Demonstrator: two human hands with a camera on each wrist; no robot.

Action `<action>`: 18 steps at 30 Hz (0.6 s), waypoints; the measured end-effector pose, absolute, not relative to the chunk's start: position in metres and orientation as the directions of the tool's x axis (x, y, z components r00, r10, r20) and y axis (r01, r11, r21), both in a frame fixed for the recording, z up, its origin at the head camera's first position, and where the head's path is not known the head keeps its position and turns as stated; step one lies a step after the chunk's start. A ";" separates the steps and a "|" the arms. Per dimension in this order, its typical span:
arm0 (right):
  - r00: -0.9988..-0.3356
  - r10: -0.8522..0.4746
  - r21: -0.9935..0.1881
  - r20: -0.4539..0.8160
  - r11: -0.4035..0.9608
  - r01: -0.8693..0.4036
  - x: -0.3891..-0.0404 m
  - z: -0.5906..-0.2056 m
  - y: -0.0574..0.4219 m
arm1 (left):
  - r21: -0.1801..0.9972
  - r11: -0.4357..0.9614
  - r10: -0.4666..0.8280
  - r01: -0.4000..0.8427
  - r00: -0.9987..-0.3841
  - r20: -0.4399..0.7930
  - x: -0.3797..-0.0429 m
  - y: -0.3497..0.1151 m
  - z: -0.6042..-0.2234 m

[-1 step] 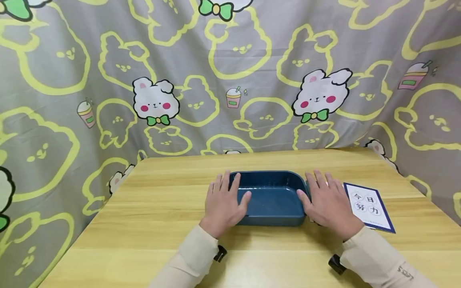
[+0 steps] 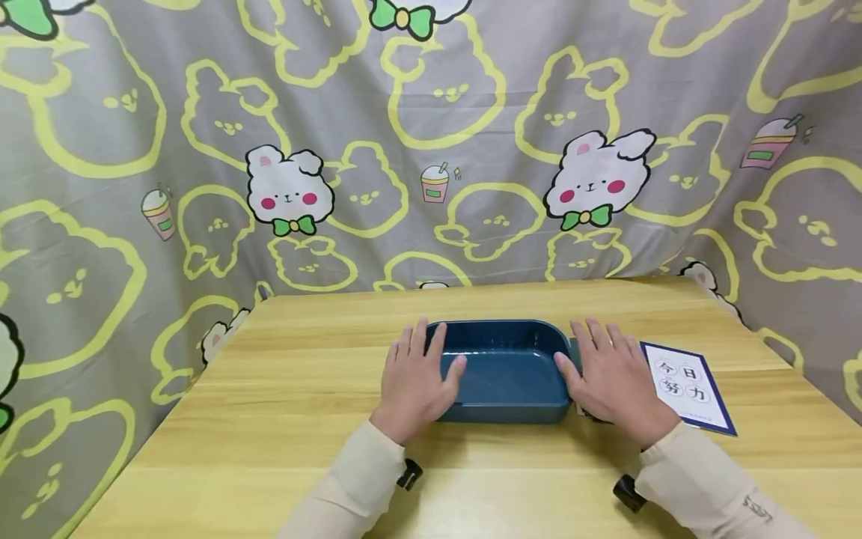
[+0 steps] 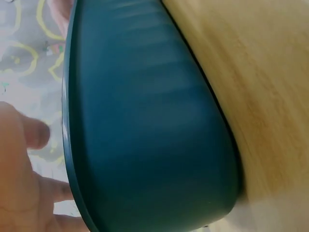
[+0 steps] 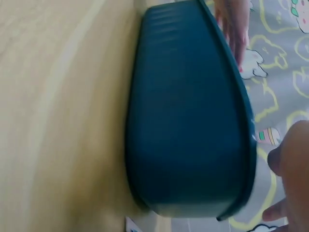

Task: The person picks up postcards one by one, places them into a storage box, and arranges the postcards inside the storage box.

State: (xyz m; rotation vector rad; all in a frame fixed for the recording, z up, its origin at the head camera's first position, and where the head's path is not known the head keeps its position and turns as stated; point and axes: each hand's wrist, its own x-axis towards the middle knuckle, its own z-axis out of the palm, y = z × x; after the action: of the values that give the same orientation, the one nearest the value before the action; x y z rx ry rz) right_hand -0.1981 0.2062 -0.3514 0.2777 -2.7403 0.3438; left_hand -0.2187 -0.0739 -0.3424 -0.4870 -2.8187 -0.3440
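Note:
A dark blue rectangular dish [image 2: 505, 413] with rounded corners stands on the wooden table, its inside bare. Over its left end hovers my left hand [image 2: 412, 385], fingers spread and straight, palm down. At the right end my right hand [image 2: 614, 385] lies likewise, thumb near the rim. In the left wrist view the dish wall [image 3: 145, 106] fills the middle, with left fingers [image 3: 53, 188] by the rim. The right wrist view shows the dish's outer side [image 4: 188, 111] and right fingers [image 4: 277, 162] apart from it. Whether either palm touches the dish, I cannot tell.
A white card with a dark blue border [image 2: 694, 389] and printed characters lies right of my right hand. Something dark green [image 2: 575, 346], mostly hidden, shows beneath that hand. A patterned curtain [image 2: 431, 112] hangs behind the wooden table [image 2: 269, 419].

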 end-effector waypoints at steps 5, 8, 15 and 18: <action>-0.933 -0.076 -0.319 0.353 0.927 -0.196 -0.209 -0.339 0.220 | 0.457 0.825 0.222 0.331 -0.935 0.277 -0.227 -0.085 -0.344; -0.954 -0.008 -0.368 0.299 0.921 -0.124 -0.214 -0.333 0.234 | 0.620 0.728 0.167 0.292 -0.953 0.252 -0.233 -0.090 -0.348; -0.989 0.109 -0.373 0.103 0.926 0.063 -0.224 -0.322 0.277 | 0.888 0.445 -0.039 0.121 -0.987 0.153 -0.249 -0.103 -0.349; -0.991 0.126 -0.338 -0.036 0.932 0.131 -0.225 -0.319 0.298 | 0.958 0.285 -0.070 0.010 -0.997 0.031 -0.254 -0.108 -0.350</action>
State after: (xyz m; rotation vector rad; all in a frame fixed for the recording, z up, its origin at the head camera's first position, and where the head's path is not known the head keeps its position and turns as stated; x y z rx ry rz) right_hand -0.2253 0.2983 -0.3186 -0.2064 -3.1013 0.5441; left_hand -0.2544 -0.1084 -0.3498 0.0577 -2.4645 -1.8383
